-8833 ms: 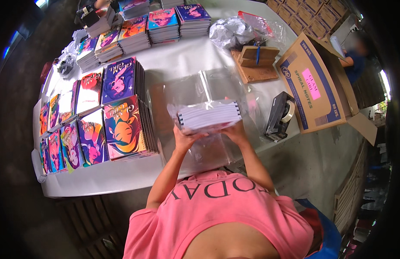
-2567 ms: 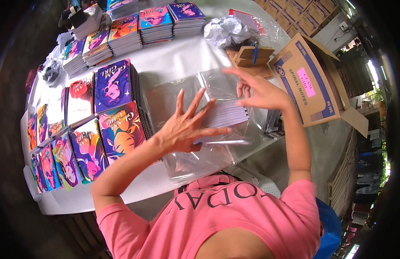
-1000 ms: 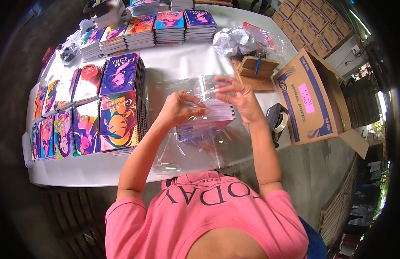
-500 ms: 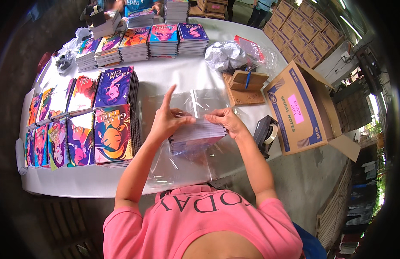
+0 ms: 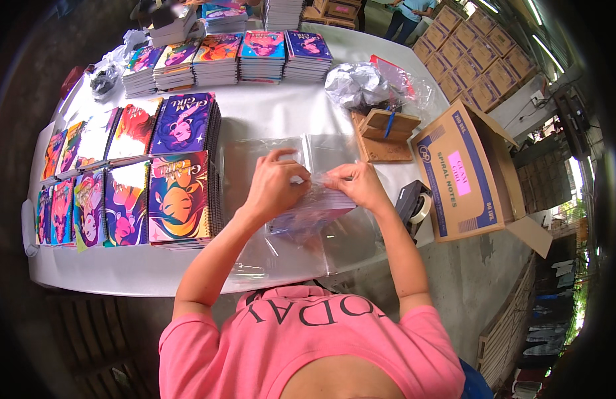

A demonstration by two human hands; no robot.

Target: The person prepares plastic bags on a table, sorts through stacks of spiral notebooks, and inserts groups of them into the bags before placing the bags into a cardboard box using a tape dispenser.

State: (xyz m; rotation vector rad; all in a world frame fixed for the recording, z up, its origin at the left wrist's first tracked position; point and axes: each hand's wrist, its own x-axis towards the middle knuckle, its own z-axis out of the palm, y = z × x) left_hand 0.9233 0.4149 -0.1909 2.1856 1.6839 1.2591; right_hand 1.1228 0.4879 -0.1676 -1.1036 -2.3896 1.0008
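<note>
A small stack of notebooks (image 5: 309,218) stands in front of me on the table, lying within a clear plastic sheet (image 5: 246,158) that spreads out around it. Above the stack, my left hand (image 5: 279,185) pinches gathered plastic between thumb and fingers. Close to its fingertips, my right hand (image 5: 356,185) also pinches the plastic, thumb against forefinger. The fingertips of both hands nearly meet over the top of the stack. Glare on the film and the hands themselves hide part of the notebooks.
Piles of colourful spiral notebooks (image 5: 178,196) stand at my left, with more piles (image 5: 262,50) along the far side. To the right are a tape dispenser (image 5: 414,205), a wooden stand (image 5: 386,141), crumpled plastic (image 5: 358,85) and an open carton (image 5: 454,176). Stacked cartons (image 5: 471,56) stand beyond.
My left hand has moved right and its raised forefinger has curled down to the plastic. My right hand has shifted slightly, and the two hands' fingertips are closer together. The view has turned a little.
</note>
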